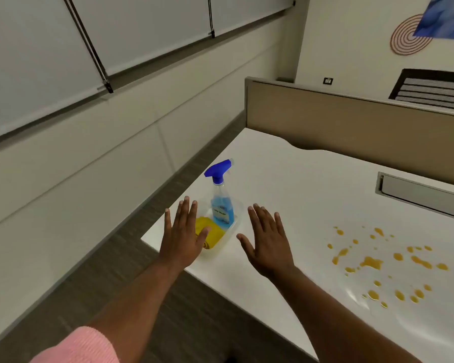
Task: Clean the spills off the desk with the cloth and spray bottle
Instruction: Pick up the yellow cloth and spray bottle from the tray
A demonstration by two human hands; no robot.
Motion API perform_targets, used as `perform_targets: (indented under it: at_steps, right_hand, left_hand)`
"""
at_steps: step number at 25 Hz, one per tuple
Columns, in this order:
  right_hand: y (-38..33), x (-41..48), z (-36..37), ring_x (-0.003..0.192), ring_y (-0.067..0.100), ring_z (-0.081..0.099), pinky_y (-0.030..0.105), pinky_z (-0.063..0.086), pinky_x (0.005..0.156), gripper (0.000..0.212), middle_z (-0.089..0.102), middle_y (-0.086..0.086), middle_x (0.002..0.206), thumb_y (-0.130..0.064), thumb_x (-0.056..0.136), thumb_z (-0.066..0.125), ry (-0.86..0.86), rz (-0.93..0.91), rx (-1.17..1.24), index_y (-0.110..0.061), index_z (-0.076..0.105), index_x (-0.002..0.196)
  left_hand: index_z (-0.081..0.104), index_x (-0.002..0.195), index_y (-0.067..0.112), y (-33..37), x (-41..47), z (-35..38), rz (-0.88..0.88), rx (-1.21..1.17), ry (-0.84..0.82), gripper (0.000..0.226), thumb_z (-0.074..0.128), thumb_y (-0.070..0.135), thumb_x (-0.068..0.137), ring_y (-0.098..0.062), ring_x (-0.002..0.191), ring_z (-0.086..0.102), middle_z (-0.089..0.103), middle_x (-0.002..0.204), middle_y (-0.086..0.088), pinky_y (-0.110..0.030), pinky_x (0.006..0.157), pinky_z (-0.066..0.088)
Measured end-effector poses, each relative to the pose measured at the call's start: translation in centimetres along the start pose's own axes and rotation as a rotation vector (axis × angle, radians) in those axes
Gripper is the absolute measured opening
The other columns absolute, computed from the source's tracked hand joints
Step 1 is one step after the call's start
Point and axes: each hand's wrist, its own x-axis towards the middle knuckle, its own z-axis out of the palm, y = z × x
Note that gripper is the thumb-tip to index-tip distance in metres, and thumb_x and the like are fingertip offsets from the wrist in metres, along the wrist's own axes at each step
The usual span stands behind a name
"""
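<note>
Between my flat, empty left hand (181,231) and right hand (269,244): spray bottle (221,203), yellow cloth (212,233); spills (383,263) lie right.

spray bottle (221,203): blue trigger head, clear body, blue liquid
cloth (212,233): yellow
spills (393,265): orange-yellow spots
tabletop (312,195): white
sleeve (84,347): pink, ribbed

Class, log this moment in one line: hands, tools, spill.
left hand: open, near yellow cloth; right hand: open; blue-capped clear spray bottle: upright in clear plastic tray; orange spills: unwiped on white desk
</note>
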Motion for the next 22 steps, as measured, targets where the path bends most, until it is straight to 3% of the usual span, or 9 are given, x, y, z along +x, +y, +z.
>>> perform_targets:
  at_steps: [3,7,11,14,17,22]
  right_hand:
    - [-1.5,1.6,1.9,0.156,0.016,0.013,0.039,-0.012,0.123,0.076,0.02,-0.003,0.168,-0.072,0.098,0.006,-0.072,-0.031,-0.002,-0.029,0.011,0.161]
    - [-3.2,3.4,5.1,0.144,0.019,0.041,0.039,0.004,0.124,0.067,0.052,-0.001,0.152,-0.066,0.104,0.015,-0.06,-0.072,0.022,-0.025,0.041,0.151]
    - [-4.1,5.2,7.2,0.136,0.02,0.05,0.042,0.002,0.122,0.066,0.069,-0.005,0.129,-0.063,0.104,0.012,-0.106,-0.085,0.014,-0.027,0.062,0.129]
    - [-4.9,6.8,7.9,0.134,0.02,0.051,0.043,-0.008,0.12,0.07,0.072,-0.005,0.119,-0.066,0.1,0.009,-0.195,-0.04,-0.059,-0.028,0.067,0.111]
    - [-5.5,8.0,8.2,0.129,0.019,0.054,0.048,-0.01,0.12,0.055,0.073,-0.005,0.114,-0.065,0.098,0.027,-0.293,0.046,-0.127,-0.026,0.066,0.098]
    - [-6.7,9.9,8.2,0.128,0.02,0.055,0.05,-0.007,0.123,0.03,0.07,-0.001,0.12,-0.044,0.094,0.058,-0.367,0.149,-0.126,-0.021,0.064,0.113]
  left_hand:
    - [0.025,0.157,0.016,-2.2,1.5,1.1,-0.015,0.051,-0.075,0.073,0.041,0.057,0.099,-0.025,0.155,0.016,0.014,0.168,-0.01,-0.056,0.123,0.0]
    - [0.044,0.148,0.02,-4.3,3.4,2.6,0.046,0.074,-0.187,0.062,0.05,0.055,0.097,-0.024,0.149,0.034,0.042,0.157,-0.006,-0.059,0.123,0.001]
    - [0.051,0.142,0.021,-4.8,5.5,3.3,0.159,0.114,-0.258,0.057,0.058,0.052,0.094,-0.021,0.143,0.042,0.054,0.148,-0.003,-0.048,0.121,-0.012]
    - [0.045,0.147,0.023,-4.9,6.9,4.5,0.229,0.145,-0.33,0.06,0.056,0.052,0.095,-0.026,0.155,0.014,0.035,0.162,-0.004,-0.046,0.118,-0.018]
    - [0.034,0.154,0.023,-5.1,7.9,5.7,0.272,0.236,-0.396,0.071,0.052,0.056,0.095,-0.029,0.152,-0.022,0.003,0.17,-0.006,-0.046,0.11,-0.031]
    - [0.025,0.157,0.021,-5.7,8.8,6.8,0.29,0.256,-0.427,0.083,0.055,0.061,0.09,-0.027,0.14,-0.04,-0.013,0.168,-0.007,-0.046,0.105,-0.037]
